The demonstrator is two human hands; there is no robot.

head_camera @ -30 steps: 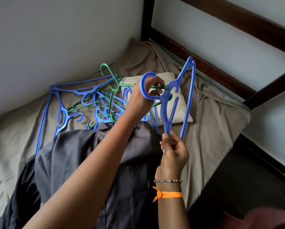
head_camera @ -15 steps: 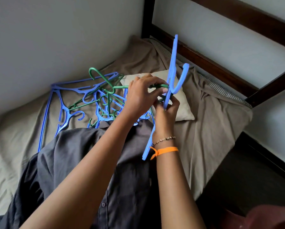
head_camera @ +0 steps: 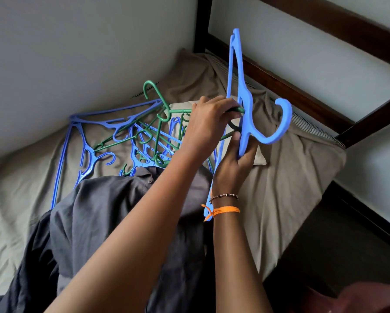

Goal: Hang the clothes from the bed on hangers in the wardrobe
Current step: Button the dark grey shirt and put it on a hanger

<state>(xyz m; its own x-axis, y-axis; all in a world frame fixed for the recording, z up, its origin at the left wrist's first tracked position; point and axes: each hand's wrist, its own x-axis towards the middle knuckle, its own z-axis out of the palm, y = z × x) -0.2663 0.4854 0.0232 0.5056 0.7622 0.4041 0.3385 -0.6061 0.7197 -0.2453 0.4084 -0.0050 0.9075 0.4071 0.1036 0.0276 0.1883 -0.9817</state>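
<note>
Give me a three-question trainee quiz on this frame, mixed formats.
1. True or false: the right hand grips the light blue plastic hanger near its neck, with the hook pointing right.
2. Which item is the left hand holding? A) the dark grey button-up shirt B) the dark green plastic hanger C) the cream pillow
3. Fill in: the pile of blue and green hangers lies on the ____ bedsheet, beyond the shirt's collar.

Key: 1 true; 2 B; 3 beige.
</note>
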